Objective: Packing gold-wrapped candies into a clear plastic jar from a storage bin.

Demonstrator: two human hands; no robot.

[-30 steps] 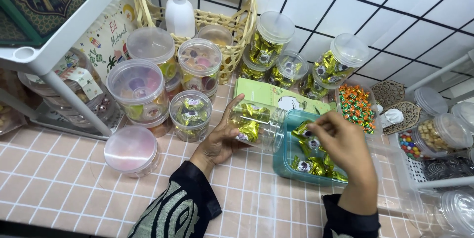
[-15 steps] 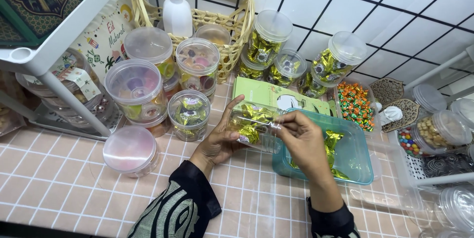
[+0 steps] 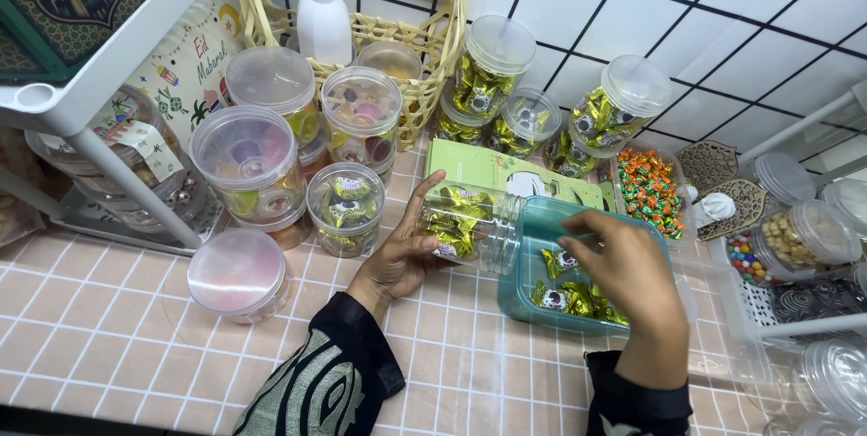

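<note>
**Right hand back over the tub**

Since half a second ago, the right hand [image 3: 623,278] has left the jar's mouth and returned over the teal tub [image 3: 528,287], where it hangs with fingers curled downward toward the sweets [image 3: 558,262]; whether they pinch one cannot be told. The left hand [image 3: 402,251] has stayed put, fingers wrapped around the clear jar [image 3: 470,219], which lies on its side with its open mouth touching the tub's left rim. Green-gold wrapped sweets partly fill the jar and lie loose in the tub.

Just behind the tub lies a flat green box [image 3: 488,165]. Right of the tub sits a clear tray of orange and green candies [image 3: 650,187]. Left of the tub, past the jar, stands a small lidded jar [image 3: 346,206] of the same sweets, then a larger lidded container [image 3: 246,160], and nearer the camera a pink-tinted lid [image 3: 237,271] on the tiled counter [image 3: 90,328]. Farther behind the tub, a wicker basket [image 3: 424,56] holds a white bottle [image 3: 323,25], with three closed jars of sweets [image 3: 533,102] beside it against the wall.
</note>
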